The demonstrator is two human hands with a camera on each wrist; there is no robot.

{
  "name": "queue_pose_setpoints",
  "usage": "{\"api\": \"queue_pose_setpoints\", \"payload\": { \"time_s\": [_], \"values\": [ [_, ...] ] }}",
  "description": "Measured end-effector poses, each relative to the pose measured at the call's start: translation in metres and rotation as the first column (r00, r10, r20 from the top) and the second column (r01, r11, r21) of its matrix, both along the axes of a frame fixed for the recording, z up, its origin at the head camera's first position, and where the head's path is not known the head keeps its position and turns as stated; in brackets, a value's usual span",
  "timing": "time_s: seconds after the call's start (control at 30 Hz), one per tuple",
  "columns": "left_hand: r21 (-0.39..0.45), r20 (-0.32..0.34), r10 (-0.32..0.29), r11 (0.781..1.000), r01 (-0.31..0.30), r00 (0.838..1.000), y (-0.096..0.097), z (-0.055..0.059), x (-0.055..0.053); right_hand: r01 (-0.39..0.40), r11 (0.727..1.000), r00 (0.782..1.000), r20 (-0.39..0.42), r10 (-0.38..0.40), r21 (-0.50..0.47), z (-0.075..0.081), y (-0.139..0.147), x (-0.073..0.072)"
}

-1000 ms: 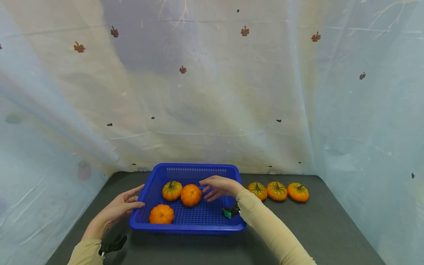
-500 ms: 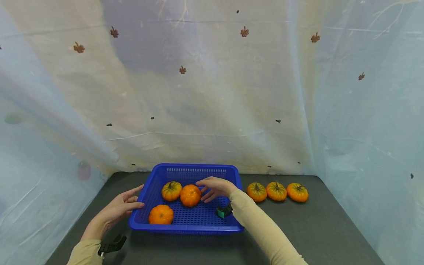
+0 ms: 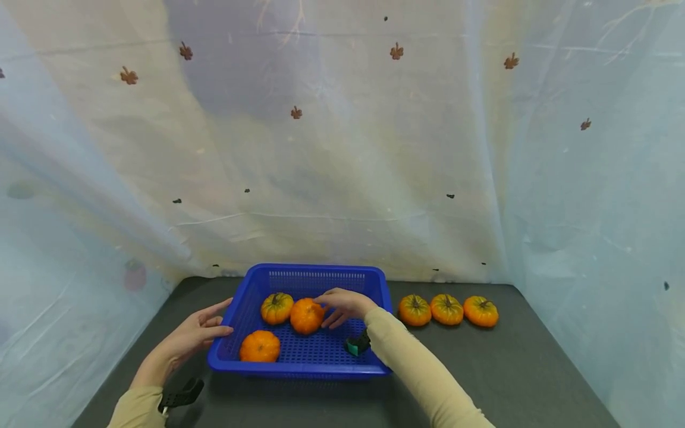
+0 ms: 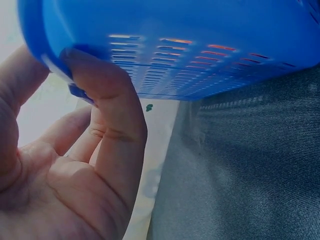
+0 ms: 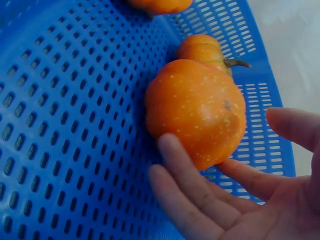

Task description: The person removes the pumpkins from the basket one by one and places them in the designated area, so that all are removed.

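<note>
A blue perforated plastic basket (image 3: 299,367) stands on the dark table with three small pumpkins inside. My left hand (image 3: 187,340) holds its left rim, and in the left wrist view one of its fingers (image 4: 107,82) curls over the basket's edge. My right hand (image 3: 345,306) is inside the basket, at the right side of an orange pumpkin (image 3: 307,316). In the right wrist view, spread fingertips (image 5: 170,145) touch that speckled pumpkin, while the thumb stands apart. Behind it sits a green-striped pumpkin (image 3: 276,308); another orange pumpkin (image 3: 260,346) lies near the front left corner.
Right of the basket, three green-and-orange pumpkins stand in a row: the nearest one (image 3: 414,310), a middle one (image 3: 446,309) and the farthest one (image 3: 481,311). A pale plastic sheet (image 3: 342,178) with leaf prints hangs behind the table (image 3: 514,362) and at both sides.
My right hand has moved a little left and come up against the orange pumpkin. The left hand stays at the basket's left rim.
</note>
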State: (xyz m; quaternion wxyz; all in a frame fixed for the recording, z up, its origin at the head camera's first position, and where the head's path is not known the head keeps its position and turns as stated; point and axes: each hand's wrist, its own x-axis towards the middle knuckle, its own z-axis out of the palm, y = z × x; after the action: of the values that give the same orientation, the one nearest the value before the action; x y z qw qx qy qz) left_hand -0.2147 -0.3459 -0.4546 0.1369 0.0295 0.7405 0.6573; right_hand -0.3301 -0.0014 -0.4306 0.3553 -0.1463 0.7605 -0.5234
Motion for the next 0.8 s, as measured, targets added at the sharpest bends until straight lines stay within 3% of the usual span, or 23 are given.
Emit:
{"api": "queue_pose_setpoints", "payload": {
  "time_s": [0.3, 0.8],
  "values": [
    [-0.004, -0.016, 0.002, 1.0, -0.002, 1.0, 0.001, 0.002, -0.002, -0.004, 0.999, 0.999, -0.041, 0.005, 0.033, -0.001, -0.004, -0.002],
    [-0.025, 0.002, 0.017, 1.0, -0.017, 1.0, 0.0, 0.001, -0.001, -0.021, 0.989, 0.978, -0.201, 0.051, 0.148, -0.016, -0.009, -0.005]
  ]
}}
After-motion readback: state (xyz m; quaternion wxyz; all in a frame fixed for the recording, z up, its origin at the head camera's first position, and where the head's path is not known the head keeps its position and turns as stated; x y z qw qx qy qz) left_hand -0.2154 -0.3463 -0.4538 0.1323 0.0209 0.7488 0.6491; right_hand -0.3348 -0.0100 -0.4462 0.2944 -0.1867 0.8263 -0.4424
